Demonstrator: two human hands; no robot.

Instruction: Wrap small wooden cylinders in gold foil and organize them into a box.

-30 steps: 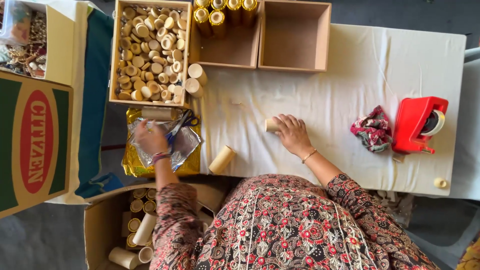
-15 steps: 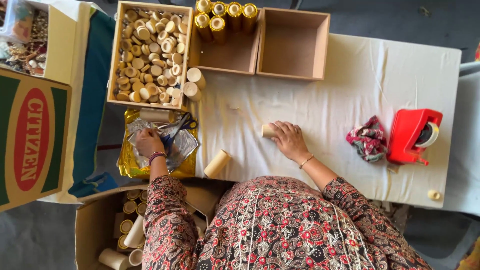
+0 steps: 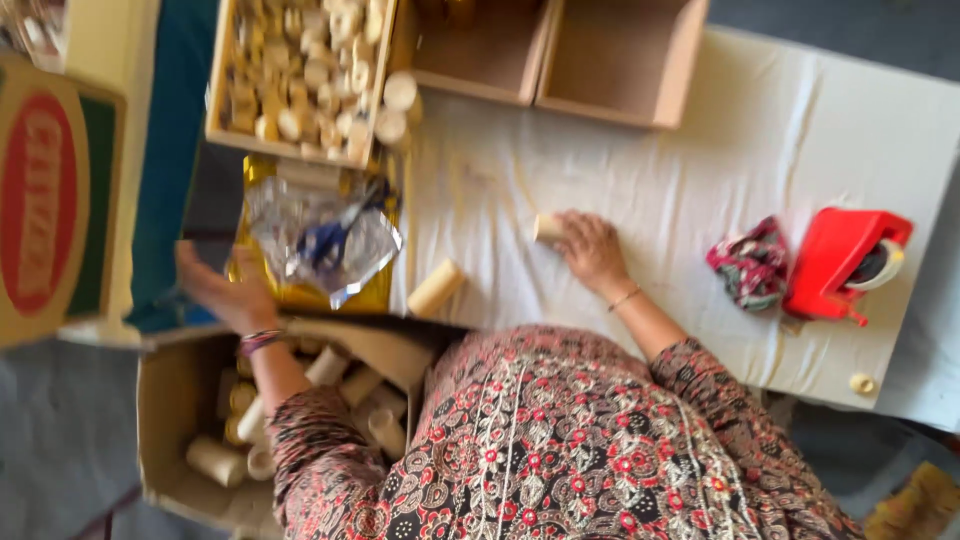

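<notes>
The picture is blurred by motion. My right hand (image 3: pixel 592 250) rests on the white cloth-covered table (image 3: pixel 700 170), fingers closed around a short cardboard tube (image 3: pixel 546 228). My left hand (image 3: pixel 228 296) is at the lower left corner of a gold foil pack (image 3: pixel 300 292) that carries crinkled clear plastic (image 3: pixel 320 232). It hovers above an open cardboard box (image 3: pixel 165 400) of longer tubes by my lap. Whether this hand grips anything is lost in the blur. Another tube (image 3: pixel 435 288) lies loose between my hands.
A wooden tray (image 3: pixel 218 100) packed with several short tubes sits at the far left. Two empty wooden boxes (image 3: pixel 480 75) (image 3: pixel 690 60) stand behind. A patterned cloth wad (image 3: pixel 748 265) and a red tape dispenser (image 3: pixel 835 265) lie at right. A green-and-red carton (image 3: pixel 50 200) stands left.
My left hand has left the crinkled plastic and dropped toward the near left, over the cardboard box. The right hand stays on the short tube. The view has swung closer and blurred.
</notes>
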